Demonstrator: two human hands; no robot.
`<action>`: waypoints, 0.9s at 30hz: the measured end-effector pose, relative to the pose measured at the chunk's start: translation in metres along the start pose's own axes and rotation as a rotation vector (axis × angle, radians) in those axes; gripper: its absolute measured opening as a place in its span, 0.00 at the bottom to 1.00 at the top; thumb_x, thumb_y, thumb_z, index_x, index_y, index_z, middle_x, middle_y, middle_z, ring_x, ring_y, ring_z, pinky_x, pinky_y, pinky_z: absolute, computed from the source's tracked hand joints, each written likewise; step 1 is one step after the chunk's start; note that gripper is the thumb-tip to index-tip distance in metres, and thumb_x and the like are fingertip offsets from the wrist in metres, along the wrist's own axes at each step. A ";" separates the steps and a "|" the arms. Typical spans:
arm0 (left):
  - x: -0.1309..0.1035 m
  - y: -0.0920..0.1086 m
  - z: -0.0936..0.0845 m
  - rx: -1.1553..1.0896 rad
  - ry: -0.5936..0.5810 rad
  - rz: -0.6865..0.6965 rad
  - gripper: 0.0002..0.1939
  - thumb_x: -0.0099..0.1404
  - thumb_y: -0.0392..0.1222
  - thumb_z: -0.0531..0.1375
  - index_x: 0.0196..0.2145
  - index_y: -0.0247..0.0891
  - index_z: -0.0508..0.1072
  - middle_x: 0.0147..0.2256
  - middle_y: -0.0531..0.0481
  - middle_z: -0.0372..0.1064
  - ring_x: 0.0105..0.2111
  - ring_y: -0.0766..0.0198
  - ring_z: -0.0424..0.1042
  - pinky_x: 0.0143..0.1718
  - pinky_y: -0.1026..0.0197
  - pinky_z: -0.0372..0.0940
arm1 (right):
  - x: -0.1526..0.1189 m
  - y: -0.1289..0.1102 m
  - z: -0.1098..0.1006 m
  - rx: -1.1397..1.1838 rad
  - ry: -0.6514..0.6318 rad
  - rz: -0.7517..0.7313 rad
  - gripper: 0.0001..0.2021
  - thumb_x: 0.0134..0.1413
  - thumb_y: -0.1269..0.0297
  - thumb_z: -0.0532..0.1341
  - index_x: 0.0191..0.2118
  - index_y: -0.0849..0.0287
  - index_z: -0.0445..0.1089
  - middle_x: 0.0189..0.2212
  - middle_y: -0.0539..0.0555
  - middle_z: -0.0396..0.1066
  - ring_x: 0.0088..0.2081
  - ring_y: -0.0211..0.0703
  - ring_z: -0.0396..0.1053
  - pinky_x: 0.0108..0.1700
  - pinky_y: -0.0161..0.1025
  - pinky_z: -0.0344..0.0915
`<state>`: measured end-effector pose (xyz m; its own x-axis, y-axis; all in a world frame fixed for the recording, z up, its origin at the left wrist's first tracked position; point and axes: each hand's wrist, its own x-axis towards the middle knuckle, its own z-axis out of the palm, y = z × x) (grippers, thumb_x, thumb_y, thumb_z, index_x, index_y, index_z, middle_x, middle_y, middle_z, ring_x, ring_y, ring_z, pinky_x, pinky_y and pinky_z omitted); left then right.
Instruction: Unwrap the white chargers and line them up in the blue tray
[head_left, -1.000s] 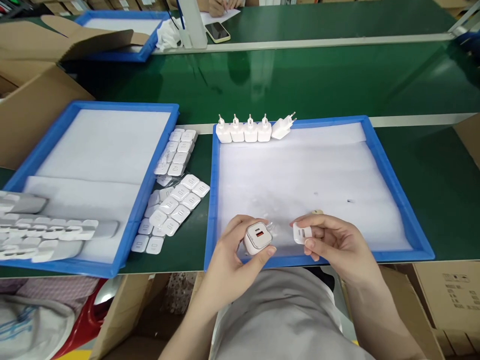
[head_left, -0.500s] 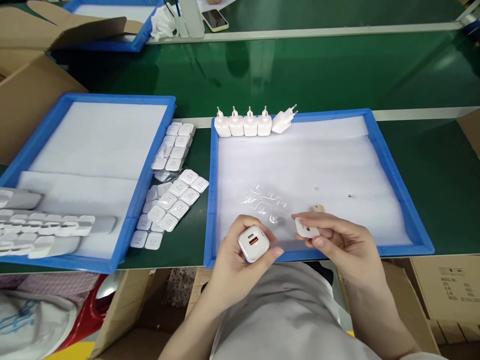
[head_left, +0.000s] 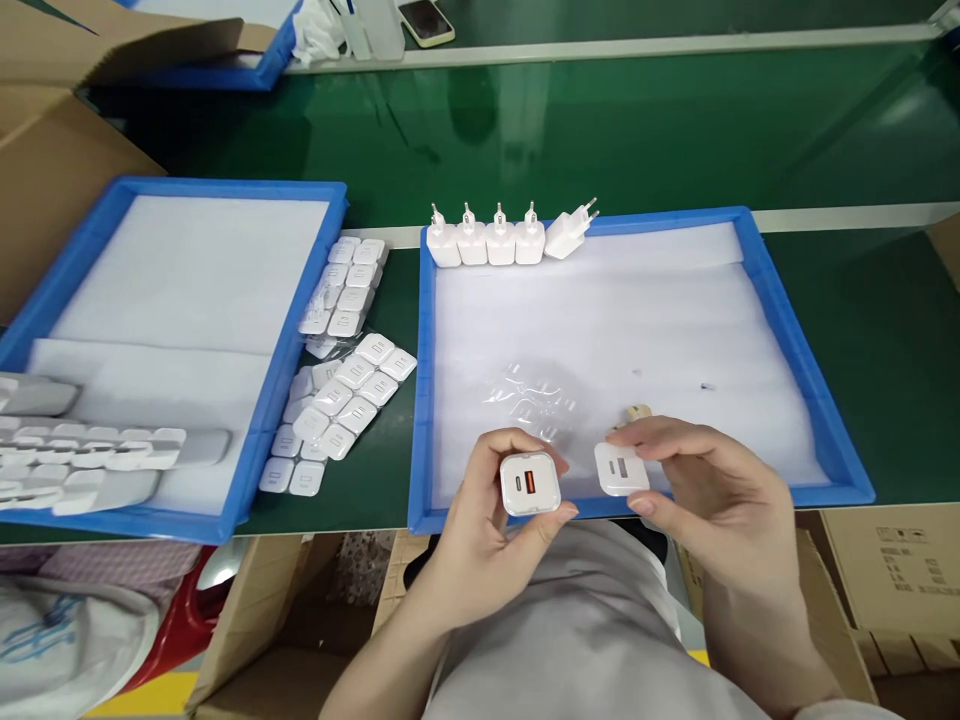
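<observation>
My left hand [head_left: 491, 520] is closed round a white charger [head_left: 540, 497], whose port face with a small slot and an orange USB port is turned up towards me. Between the thumb and fingers of my right hand [head_left: 697, 485] is a thin white cover plate [head_left: 611, 470] with two slots. The plate and the charger are apart, side by side over the front edge of a blue tray [head_left: 421, 440]. Behind my hands a clear plastic piece [head_left: 529, 400] lies on the tray's white lining. Several white plug chargers [head_left: 486, 243] stand in a row along the back rim, the rightmost tilted.
Sheets of white cover plates [head_left: 352, 395] lie on the green table between the trays. A second blue tray [head_left: 247, 440] at left holds white charger housings [head_left: 97, 450]. A cardboard box [head_left: 60, 190] stands at far left; a phone [head_left: 426, 22] lies at the back.
My left hand has moved slightly right and turned the charger so its ports sit level. My right hand has turned the cover plate so its slotted face shows.
</observation>
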<state>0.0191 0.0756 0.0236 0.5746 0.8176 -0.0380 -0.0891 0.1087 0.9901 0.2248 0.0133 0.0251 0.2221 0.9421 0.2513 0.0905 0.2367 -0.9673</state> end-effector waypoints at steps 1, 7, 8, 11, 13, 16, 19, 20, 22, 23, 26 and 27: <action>0.000 0.001 0.001 0.026 -0.011 0.000 0.19 0.70 0.35 0.65 0.53 0.51 0.66 0.44 0.53 0.70 0.42 0.68 0.70 0.43 0.68 0.66 | 0.000 -0.001 0.001 -0.013 -0.009 -0.051 0.15 0.57 0.75 0.71 0.47 0.52 0.76 0.44 0.54 0.80 0.47 0.50 0.76 0.52 0.52 0.74; 0.005 0.006 -0.001 -0.024 -0.173 0.091 0.23 0.73 0.61 0.56 0.54 0.42 0.69 0.44 0.46 0.64 0.40 0.59 0.65 0.42 0.57 0.63 | 0.004 -0.004 0.011 -0.135 -0.119 -0.380 0.12 0.57 0.79 0.68 0.46 0.61 0.77 0.48 0.59 0.80 0.47 0.47 0.77 0.54 0.49 0.75; 0.005 0.006 -0.001 -0.053 -0.184 0.088 0.28 0.74 0.67 0.50 0.53 0.41 0.70 0.44 0.45 0.64 0.40 0.57 0.65 0.42 0.56 0.62 | 0.004 -0.005 0.013 -0.155 -0.124 -0.418 0.11 0.58 0.78 0.68 0.46 0.62 0.77 0.48 0.59 0.80 0.47 0.46 0.77 0.54 0.48 0.75; 0.004 0.006 0.002 -0.082 -0.147 0.044 0.38 0.73 0.72 0.37 0.48 0.40 0.71 0.42 0.45 0.65 0.40 0.55 0.65 0.42 0.53 0.60 | 0.006 -0.006 0.019 -0.220 -0.125 -0.497 0.06 0.63 0.76 0.65 0.44 0.63 0.77 0.46 0.59 0.81 0.49 0.44 0.77 0.55 0.45 0.76; 0.002 0.007 0.006 -0.084 -0.120 0.023 0.40 0.72 0.73 0.35 0.45 0.39 0.72 0.41 0.45 0.65 0.40 0.55 0.64 0.43 0.52 0.60 | 0.007 -0.006 0.023 -0.260 -0.131 -0.533 0.05 0.63 0.76 0.65 0.43 0.63 0.77 0.45 0.60 0.81 0.49 0.43 0.77 0.55 0.44 0.76; 0.000 0.008 0.010 -0.080 -0.111 0.021 0.40 0.72 0.73 0.35 0.44 0.38 0.71 0.40 0.45 0.65 0.40 0.54 0.64 0.45 0.51 0.60 | 0.008 -0.007 0.025 -0.283 -0.154 -0.562 0.06 0.63 0.77 0.65 0.43 0.64 0.77 0.44 0.61 0.82 0.49 0.43 0.78 0.55 0.44 0.77; 0.000 0.007 0.010 -0.069 -0.126 0.042 0.39 0.72 0.73 0.35 0.43 0.38 0.70 0.41 0.44 0.65 0.41 0.54 0.65 0.47 0.50 0.61 | 0.010 -0.007 0.026 -0.286 -0.169 -0.570 0.05 0.63 0.77 0.65 0.43 0.65 0.77 0.43 0.61 0.82 0.49 0.43 0.78 0.56 0.43 0.77; 0.001 0.007 0.009 -0.058 -0.137 0.059 0.39 0.73 0.73 0.35 0.43 0.38 0.70 0.41 0.44 0.65 0.41 0.53 0.65 0.47 0.49 0.61 | 0.010 -0.008 0.026 -0.291 -0.174 -0.572 0.05 0.64 0.77 0.65 0.43 0.65 0.77 0.42 0.61 0.82 0.49 0.43 0.79 0.56 0.43 0.78; 0.002 0.006 0.007 -0.037 -0.161 0.092 0.39 0.73 0.72 0.34 0.44 0.38 0.70 0.41 0.44 0.65 0.41 0.53 0.65 0.47 0.49 0.62 | 0.011 -0.008 0.026 -0.302 -0.183 -0.572 0.05 0.64 0.77 0.65 0.43 0.65 0.77 0.42 0.61 0.82 0.49 0.43 0.79 0.56 0.44 0.78; 0.002 0.005 0.007 -0.029 -0.170 0.107 0.39 0.73 0.71 0.34 0.45 0.38 0.69 0.41 0.44 0.65 0.41 0.53 0.65 0.47 0.49 0.62 | 0.011 -0.008 0.026 -0.306 -0.184 -0.572 0.05 0.64 0.77 0.65 0.43 0.65 0.77 0.42 0.60 0.82 0.49 0.43 0.78 0.55 0.44 0.78; 0.003 0.004 0.006 -0.018 -0.179 0.128 0.38 0.74 0.70 0.33 0.46 0.38 0.69 0.41 0.43 0.65 0.41 0.53 0.66 0.47 0.49 0.63 | 0.010 -0.008 0.025 -0.314 -0.189 -0.570 0.05 0.64 0.77 0.65 0.43 0.65 0.76 0.43 0.60 0.82 0.50 0.44 0.78 0.55 0.44 0.78; 0.003 0.004 0.006 -0.014 -0.180 0.131 0.38 0.74 0.70 0.33 0.46 0.37 0.69 0.41 0.43 0.65 0.42 0.53 0.66 0.47 0.49 0.63 | 0.010 -0.009 0.025 -0.318 -0.193 -0.568 0.04 0.64 0.77 0.65 0.43 0.65 0.76 0.43 0.60 0.81 0.50 0.44 0.77 0.56 0.44 0.78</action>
<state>0.0257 0.0748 0.0281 0.6930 0.7115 0.1164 -0.1829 0.0173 0.9830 0.2020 0.0267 0.0351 -0.1192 0.7248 0.6786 0.4294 0.6539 -0.6230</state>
